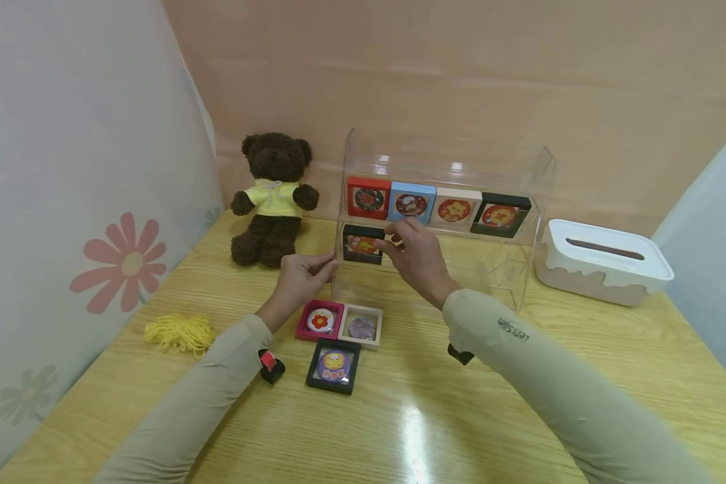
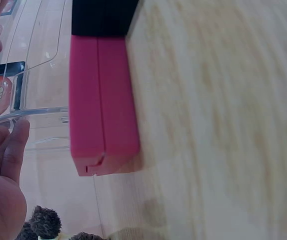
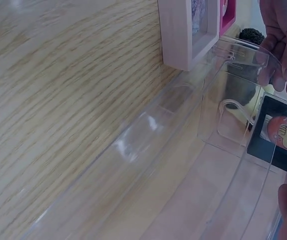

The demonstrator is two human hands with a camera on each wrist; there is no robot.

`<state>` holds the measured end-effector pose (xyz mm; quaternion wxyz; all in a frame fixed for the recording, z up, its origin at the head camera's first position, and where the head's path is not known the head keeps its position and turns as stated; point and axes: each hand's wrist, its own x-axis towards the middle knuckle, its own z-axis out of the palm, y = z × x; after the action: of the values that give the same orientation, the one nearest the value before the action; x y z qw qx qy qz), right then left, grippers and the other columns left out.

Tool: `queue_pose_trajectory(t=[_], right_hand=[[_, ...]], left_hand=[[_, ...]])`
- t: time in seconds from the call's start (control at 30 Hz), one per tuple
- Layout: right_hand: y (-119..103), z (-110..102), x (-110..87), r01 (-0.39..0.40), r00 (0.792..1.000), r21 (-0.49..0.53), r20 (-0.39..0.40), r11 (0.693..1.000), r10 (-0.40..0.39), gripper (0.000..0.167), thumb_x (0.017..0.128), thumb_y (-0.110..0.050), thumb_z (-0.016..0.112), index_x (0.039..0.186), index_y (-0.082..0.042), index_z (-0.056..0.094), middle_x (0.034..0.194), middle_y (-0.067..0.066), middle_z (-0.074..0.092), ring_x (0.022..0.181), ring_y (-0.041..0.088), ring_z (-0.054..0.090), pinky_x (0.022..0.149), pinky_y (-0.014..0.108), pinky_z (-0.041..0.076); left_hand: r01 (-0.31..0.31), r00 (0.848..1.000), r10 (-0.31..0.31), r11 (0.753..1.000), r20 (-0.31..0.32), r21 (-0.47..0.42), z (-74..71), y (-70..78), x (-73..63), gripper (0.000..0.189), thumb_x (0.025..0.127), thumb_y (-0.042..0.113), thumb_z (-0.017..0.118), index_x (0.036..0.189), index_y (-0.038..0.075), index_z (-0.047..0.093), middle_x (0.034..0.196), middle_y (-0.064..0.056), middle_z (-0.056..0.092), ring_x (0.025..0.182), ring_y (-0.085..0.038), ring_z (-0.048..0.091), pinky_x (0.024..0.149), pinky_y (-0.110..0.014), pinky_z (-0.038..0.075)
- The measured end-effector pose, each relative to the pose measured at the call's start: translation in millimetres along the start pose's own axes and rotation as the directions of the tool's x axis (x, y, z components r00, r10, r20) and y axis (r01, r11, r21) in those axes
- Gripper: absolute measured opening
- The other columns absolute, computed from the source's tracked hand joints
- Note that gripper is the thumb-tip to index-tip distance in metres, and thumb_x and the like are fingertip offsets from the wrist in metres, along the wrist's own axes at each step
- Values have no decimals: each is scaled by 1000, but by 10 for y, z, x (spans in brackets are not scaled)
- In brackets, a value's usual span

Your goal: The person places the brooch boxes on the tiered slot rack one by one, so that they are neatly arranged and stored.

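A clear acrylic display stand with tiers stands on the table. My left hand pinches its left side edge between thumb and fingers. On the lower tier, at the left end, sits a small black display frame with a red round badge bearing a thumbs-up. Beside this frame's right edge is my right hand, its fingers bent and thumb tip close to the edge; the left wrist view shows the fingers slightly apart from it. Red, blue, cream and black badge frames line the upper tier.
On the table before the stand lie a magenta frame, a pale frame and another black frame. A brown teddy bear sits left of the stand. Yellow cord lies far left; a white tissue box stands right.
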<state>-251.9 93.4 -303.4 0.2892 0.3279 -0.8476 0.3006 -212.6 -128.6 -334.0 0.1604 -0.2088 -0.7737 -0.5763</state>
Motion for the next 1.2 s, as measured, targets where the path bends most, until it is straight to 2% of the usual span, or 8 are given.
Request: queue_pose_trajectory(t=[0.3, 0.5, 0.6, 0.73, 0.83, 0.93, 1.03, 1.2], right_hand=[[-88, -37, -398, 20, 998, 31, 51, 999, -22, 18, 84, -20, 75, 89, -5, 68, 83, 3, 61, 70, 15, 58, 62, 31, 52], [-230, 5, -746, -81, 981, 118, 185, 990, 58, 16, 83, -19, 75, 90, -6, 68, 84, 2, 63, 72, 13, 57, 61, 30, 52], [-280, 13, -841, -209, 944, 140, 288, 968, 162, 21, 83, -18, 76, 96, -3, 68, 91, 5, 65, 76, 14, 59, 63, 31, 52], [-319, 19, -920, -376, 857, 132, 426, 917, 290, 32, 82, -19, 76, 105, 0, 67, 100, 9, 66, 81, 17, 61, 66, 32, 53], [-329, 31, -955, -436, 804, 123, 498, 891, 325, 44, 81, -22, 77, 114, 3, 63, 108, 13, 65, 86, 21, 62, 69, 33, 54], [-320, 53, -969, -466, 779, 129, 528, 875, 337, 57, 80, -25, 78, 124, 4, 56, 117, 17, 61, 91, 25, 63, 73, 37, 54], [-299, 79, -966, -476, 775, 140, 534, 868, 339, 63, 81, -27, 78, 131, 2, 51, 124, 18, 57, 95, 27, 63, 75, 39, 54], [-276, 119, -952, -501, 760, 167, 554, 849, 340, 66, 82, -25, 77, 134, 2, 48, 116, 17, 62, 92, 25, 64, 71, 36, 55]], left_hand=[[27, 1000, -27, 1000, 3, 15, -8, -7, -13, 21, 90, -4, 62, 108, -14, 63, 90, -26, 66, 76, -38, 67, 62, -24, 55], [5, 1000, -5, 999, -3, 45, -7, -12, -16, 20, 89, -5, 62, 107, -14, 64, 89, -26, 66, 74, -37, 67, 61, -24, 55], [-6, 1000, 7, 998, -12, 60, -3, -11, -21, 20, 89, -5, 62, 106, -15, 64, 88, -27, 66, 74, -38, 67, 60, -24, 55], [-34, 999, 35, 997, -14, 67, 3, -10, -12, 19, 89, -6, 62, 105, -16, 64, 87, -27, 66, 73, -38, 67, 61, -24, 55], [-44, 999, 45, 997, -15, 68, 5, -13, -5, 19, 88, -7, 62, 105, -16, 64, 86, -26, 66, 72, -37, 68, 61, -23, 55], [-39, 999, 40, 997, -17, 65, 5, -14, -5, 19, 88, -7, 62, 105, -16, 64, 86, -26, 66, 73, -37, 68, 61, -24, 55], [-31, 999, 32, 998, -17, 62, 7, -14, -6, 19, 88, -7, 62, 105, -16, 64, 87, -26, 66, 73, -38, 67, 62, -24, 55], [-28, 1000, 29, 998, -11, 58, 10, -23, -13, 20, 89, -7, 62, 106, -16, 64, 87, -26, 66, 74, -38, 67, 62, -24, 55]])
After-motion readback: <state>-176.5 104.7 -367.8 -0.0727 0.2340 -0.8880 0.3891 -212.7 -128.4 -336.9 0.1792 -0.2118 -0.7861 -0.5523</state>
